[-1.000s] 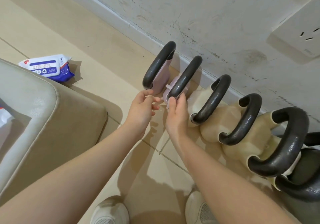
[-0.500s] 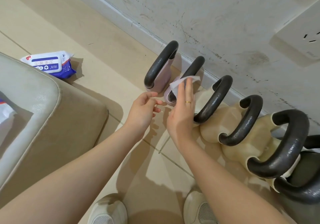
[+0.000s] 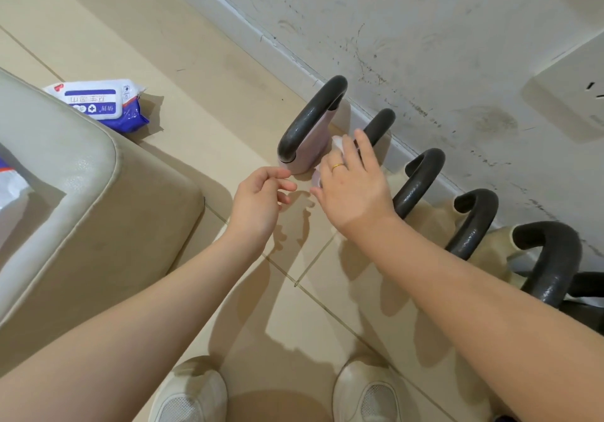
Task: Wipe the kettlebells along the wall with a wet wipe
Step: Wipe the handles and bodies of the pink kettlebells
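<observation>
Several kettlebells with black handles stand in a row along the wall. The first kettlebell [image 3: 310, 147] is pink, and the second kettlebell [image 3: 379, 125] is mostly covered by my right hand [image 3: 353, 186]. That hand lies over the second handle and presses a white wet wipe [image 3: 338, 143] against it; only a corner of the wipe shows past my fingers. My left hand [image 3: 261, 199] hovers just left of it, near the base of the first kettlebell, with fingers loosely curled and nothing in them. Cream-coloured kettlebells [image 3: 421, 179] follow to the right.
A blue-and-white pack of wet wipes [image 3: 101, 101] lies on the tiled floor at left, behind a beige padded seat [image 3: 81, 192]. A wall socket [image 3: 575, 94] sits at upper right. My white shoes [image 3: 192, 392] stand at the bottom.
My right hand has slid the wipe further up and over the second kettlebell's handle, now covering most of it. The left hand has stayed nearly in place beside it.
</observation>
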`<action>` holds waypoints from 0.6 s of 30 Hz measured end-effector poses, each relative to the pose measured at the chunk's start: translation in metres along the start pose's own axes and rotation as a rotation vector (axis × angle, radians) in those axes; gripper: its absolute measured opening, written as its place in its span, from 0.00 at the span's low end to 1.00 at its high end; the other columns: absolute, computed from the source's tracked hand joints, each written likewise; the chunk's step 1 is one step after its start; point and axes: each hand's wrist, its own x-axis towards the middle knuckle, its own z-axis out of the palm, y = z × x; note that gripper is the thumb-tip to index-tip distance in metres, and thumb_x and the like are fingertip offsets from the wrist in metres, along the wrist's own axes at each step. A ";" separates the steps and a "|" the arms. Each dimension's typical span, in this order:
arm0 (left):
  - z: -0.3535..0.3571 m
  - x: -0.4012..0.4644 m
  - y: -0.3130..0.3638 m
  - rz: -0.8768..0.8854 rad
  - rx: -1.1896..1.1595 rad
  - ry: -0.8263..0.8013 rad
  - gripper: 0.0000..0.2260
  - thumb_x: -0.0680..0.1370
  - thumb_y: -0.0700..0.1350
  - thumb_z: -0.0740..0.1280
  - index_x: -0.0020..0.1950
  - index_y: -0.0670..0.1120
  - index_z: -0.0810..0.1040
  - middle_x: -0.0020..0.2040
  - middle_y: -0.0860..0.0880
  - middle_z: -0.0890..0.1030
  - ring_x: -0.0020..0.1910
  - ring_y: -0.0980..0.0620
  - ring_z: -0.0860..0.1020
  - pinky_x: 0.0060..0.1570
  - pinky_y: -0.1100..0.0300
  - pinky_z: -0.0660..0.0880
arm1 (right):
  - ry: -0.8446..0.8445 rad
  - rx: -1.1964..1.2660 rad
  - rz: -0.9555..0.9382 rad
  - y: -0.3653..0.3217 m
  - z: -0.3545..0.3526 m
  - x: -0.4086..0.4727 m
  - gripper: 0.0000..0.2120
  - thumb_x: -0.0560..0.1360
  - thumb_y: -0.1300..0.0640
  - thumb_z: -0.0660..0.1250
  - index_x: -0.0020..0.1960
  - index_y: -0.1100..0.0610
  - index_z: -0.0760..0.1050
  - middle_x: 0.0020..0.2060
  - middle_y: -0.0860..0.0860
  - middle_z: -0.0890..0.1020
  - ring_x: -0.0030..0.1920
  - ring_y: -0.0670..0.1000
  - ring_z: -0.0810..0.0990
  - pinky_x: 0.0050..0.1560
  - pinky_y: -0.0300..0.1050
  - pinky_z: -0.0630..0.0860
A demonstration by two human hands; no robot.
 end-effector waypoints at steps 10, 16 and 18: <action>0.013 0.004 0.005 0.075 0.163 -0.132 0.14 0.75 0.33 0.55 0.45 0.49 0.77 0.39 0.53 0.78 0.36 0.57 0.75 0.37 0.68 0.71 | 0.085 0.361 -0.166 0.029 0.006 -0.009 0.27 0.73 0.61 0.41 0.66 0.57 0.69 0.72 0.52 0.65 0.75 0.51 0.55 0.69 0.58 0.30; 0.025 0.005 0.009 0.123 0.254 -0.150 0.12 0.76 0.35 0.57 0.48 0.47 0.77 0.43 0.50 0.78 0.39 0.55 0.75 0.42 0.64 0.71 | 0.012 0.463 0.047 0.081 0.005 0.013 0.24 0.75 0.67 0.54 0.68 0.51 0.63 0.72 0.49 0.64 0.76 0.52 0.49 0.70 0.58 0.31; 0.031 0.007 0.011 0.175 0.312 -0.147 0.09 0.76 0.37 0.59 0.51 0.47 0.77 0.46 0.49 0.78 0.43 0.53 0.74 0.44 0.64 0.70 | 0.005 0.484 0.020 0.072 0.000 0.020 0.20 0.74 0.67 0.56 0.64 0.54 0.69 0.69 0.53 0.68 0.74 0.55 0.54 0.73 0.54 0.43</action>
